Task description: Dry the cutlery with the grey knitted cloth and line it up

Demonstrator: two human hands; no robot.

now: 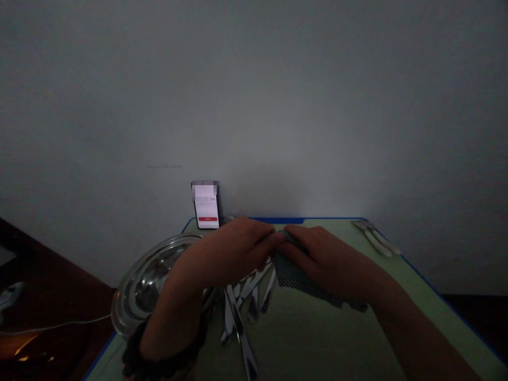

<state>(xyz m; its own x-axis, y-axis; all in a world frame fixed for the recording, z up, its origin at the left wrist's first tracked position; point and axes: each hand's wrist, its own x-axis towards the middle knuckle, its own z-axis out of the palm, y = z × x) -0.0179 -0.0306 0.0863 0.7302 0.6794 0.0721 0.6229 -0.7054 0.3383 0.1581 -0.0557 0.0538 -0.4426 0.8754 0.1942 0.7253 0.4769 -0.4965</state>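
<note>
A grey checked cloth (296, 272) is bunched in my right hand (321, 254), its lower part hanging beneath the palm. My left hand (238, 248) meets the right at the fingertips, its thumb and fingers pinched together. Whatever lies in that pinch is hidden by the fingers. Below and behind my left hand, a loose pile of metal cutlery (237, 312) lies on the green table; knife-like blades and handles show. To the left, partly covered by my left forearm, stands a shiny steel bowl (137, 280).
A lit phone (207, 209) leans against the grey wall at the table's back edge. Two forks with pale handles (377, 241) lie at the far right of the green table (317, 344), which has a blue rim. A white cable (59, 324) runs at the left.
</note>
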